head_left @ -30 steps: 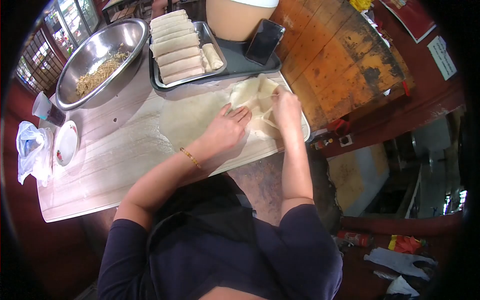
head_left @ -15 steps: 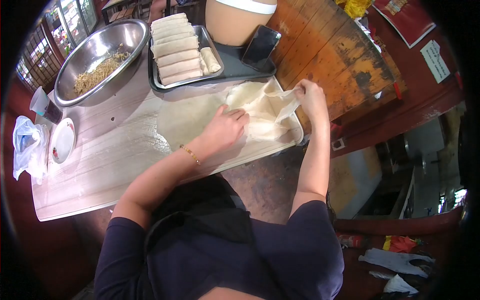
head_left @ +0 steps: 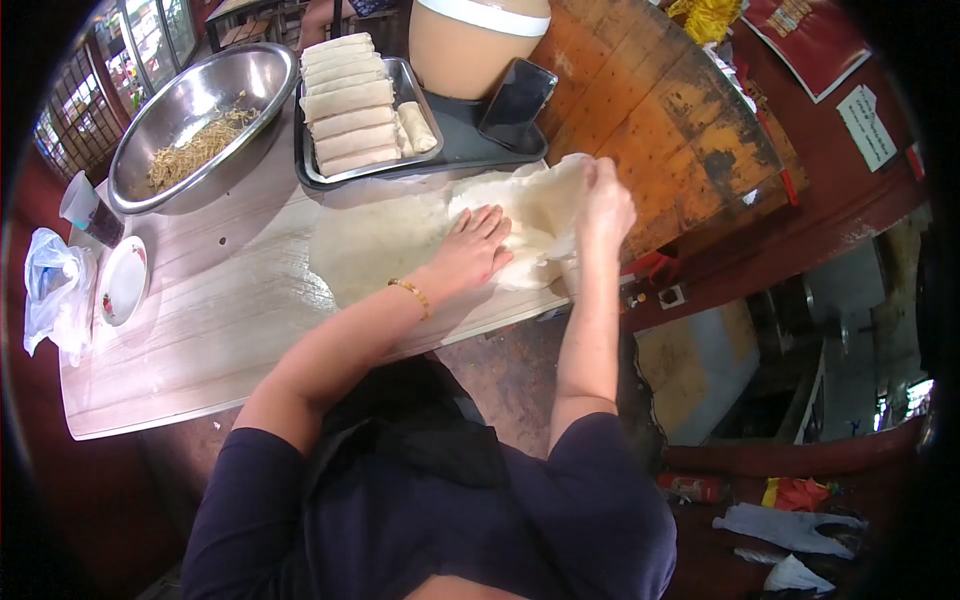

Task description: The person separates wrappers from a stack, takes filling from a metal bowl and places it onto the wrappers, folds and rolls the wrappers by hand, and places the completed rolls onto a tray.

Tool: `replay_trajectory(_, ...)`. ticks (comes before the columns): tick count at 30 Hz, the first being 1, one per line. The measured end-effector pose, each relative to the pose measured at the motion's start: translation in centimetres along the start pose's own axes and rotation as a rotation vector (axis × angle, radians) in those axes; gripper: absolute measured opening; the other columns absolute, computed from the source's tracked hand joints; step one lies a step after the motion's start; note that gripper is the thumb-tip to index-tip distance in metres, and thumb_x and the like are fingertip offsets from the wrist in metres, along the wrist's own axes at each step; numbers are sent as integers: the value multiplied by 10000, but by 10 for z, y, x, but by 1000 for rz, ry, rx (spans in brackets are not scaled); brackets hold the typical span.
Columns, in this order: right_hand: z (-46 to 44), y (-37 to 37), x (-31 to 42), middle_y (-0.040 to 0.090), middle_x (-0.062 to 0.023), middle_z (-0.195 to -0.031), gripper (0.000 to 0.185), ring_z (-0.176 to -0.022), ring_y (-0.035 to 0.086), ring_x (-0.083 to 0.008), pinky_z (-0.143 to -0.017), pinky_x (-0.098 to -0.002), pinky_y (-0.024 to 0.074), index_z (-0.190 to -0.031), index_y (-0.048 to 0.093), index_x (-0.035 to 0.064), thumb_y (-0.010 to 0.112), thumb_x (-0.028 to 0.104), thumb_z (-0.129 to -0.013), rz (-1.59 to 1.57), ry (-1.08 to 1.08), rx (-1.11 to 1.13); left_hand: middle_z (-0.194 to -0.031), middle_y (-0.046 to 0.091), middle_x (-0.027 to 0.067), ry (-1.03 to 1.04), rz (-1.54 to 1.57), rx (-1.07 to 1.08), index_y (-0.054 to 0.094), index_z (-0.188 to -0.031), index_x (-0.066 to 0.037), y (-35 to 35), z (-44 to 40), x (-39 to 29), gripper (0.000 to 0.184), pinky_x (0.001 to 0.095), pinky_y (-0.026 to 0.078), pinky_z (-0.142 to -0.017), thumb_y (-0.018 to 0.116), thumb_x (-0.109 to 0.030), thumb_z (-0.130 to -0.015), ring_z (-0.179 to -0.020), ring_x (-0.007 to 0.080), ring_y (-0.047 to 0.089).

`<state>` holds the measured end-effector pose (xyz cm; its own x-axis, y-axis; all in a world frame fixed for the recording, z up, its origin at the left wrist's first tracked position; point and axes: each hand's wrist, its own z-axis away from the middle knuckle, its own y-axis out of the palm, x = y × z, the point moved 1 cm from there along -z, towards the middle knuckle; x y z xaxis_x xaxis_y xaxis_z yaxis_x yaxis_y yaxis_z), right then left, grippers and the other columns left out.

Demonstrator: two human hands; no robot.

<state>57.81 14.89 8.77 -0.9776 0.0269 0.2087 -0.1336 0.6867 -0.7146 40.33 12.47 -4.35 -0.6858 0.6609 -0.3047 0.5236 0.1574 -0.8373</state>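
Thin, pale spring roll wrappers [head_left: 375,245] overlap in a flat layer on the table's right half. My left hand [head_left: 475,248] lies palm down on them with its fingers spread. At the right end, my right hand [head_left: 607,208] pinches the raised edge of a wrapper [head_left: 560,195], which is lifted and creased between the two hands. Beyond the wrappers, several finished rolls [head_left: 350,105] are stacked in a metal tray [head_left: 428,85], and a shorter roll [head_left: 415,128] lies beside the stack.
A steel bowl [head_left: 270,85] of shredded filling [head_left: 200,148] stands at the back left. Near it are a plastic cup [head_left: 90,208], a small plate [head_left: 125,280] and a plastic bag [head_left: 62,295]. A phone [head_left: 518,103] leans on a large tan container [head_left: 470,55]; a wooden board [head_left: 660,110] borders the right.
My right hand has moved slightly left and toward me, still pinching the wrapper. My left hand has slid a little right and its fingers lie flatter and more spread.
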Motion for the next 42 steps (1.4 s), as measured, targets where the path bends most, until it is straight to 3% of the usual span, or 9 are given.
replay_trajectory(7,-70,-60,-34,664,-219,-895,252,-906,611,-443,-751,-526,467,-963,611,89,551,333,-953,-7,-19,3,-1501,366,207,-30,0,76,436,-1397,-4,-3,-1,-3,562,499,203,-1164,394,-412,-1013,-1432,339,279)
replay_trajectory(15,-126,-112,-14,659,-219,-900,255,-882,614,-424,-752,-437,481,-975,634,48,569,292,-942,-104,-238,57,-1517,340,206,-44,-38,128,420,-1411,-8,-18,-4,-9,546,484,213,-1166,413,-385,-1016,-1431,335,284)
replay_trajectory(21,-116,-119,34,652,-180,-790,224,-710,623,-264,-679,-359,480,-946,631,-25,595,196,-935,-257,-575,432,-1511,328,244,-81,382,-41,357,-1449,-12,-44,-24,1,656,506,280,-1134,607,-340,-938,-1420,360,296)
replay_trajectory(24,-94,-132,68,541,-38,-662,216,-623,480,-88,-584,-270,416,-927,650,-2,626,212,-943,-393,-754,659,-1507,330,259,-216,809,-151,338,-1454,25,-84,-29,7,829,482,251,-1153,716,-397,-848,-1422,346,307)
replay_trajectory(26,-86,-133,84,531,0,-660,218,-619,464,-64,-563,-249,393,-922,655,4,618,217,-952,-525,-772,743,-1509,324,269,-299,1087,-239,287,-1476,36,-113,-23,15,954,413,241,-1163,784,-404,-789,-1436,306,294)
replay_trajectory(29,-76,-114,105,524,88,-676,200,-607,433,-7,-515,-196,335,-916,676,33,629,224,-954,-804,-798,844,-1352,513,147,-262,1283,-67,367,-1432,32,-179,15,31,748,306,361,-1057,749,-237,-848,-1250,191,489)
replay_trajectory(30,-70,-108,118,530,89,-679,183,-599,430,1,-502,-187,325,-919,680,41,646,220,-941,-909,-749,890,-1214,602,39,-233,1258,-70,494,-1350,-7,-186,29,46,522,274,431,-975,694,-124,-882,-1081,96,558)
replay_trajectory(37,-14,-7,220,567,63,-706,198,-601,456,-6,-503,-201,361,-958,675,46,712,227,-887,-1046,-689,1061,-955,692,12,-607,769,-217,664,-1057,-2,-289,158,110,162,238,482,-850,644,-77,-915,-886,83,628)
replay_trajectory(42,26,6,291,641,-53,-793,177,-718,571,-143,-678,-285,477,-978,657,35,697,184,-891,-1122,-936,736,-904,697,34,-531,466,-341,680,-1003,7,-358,207,114,151,245,487,-822,634,-115,-926,-868,84,626)
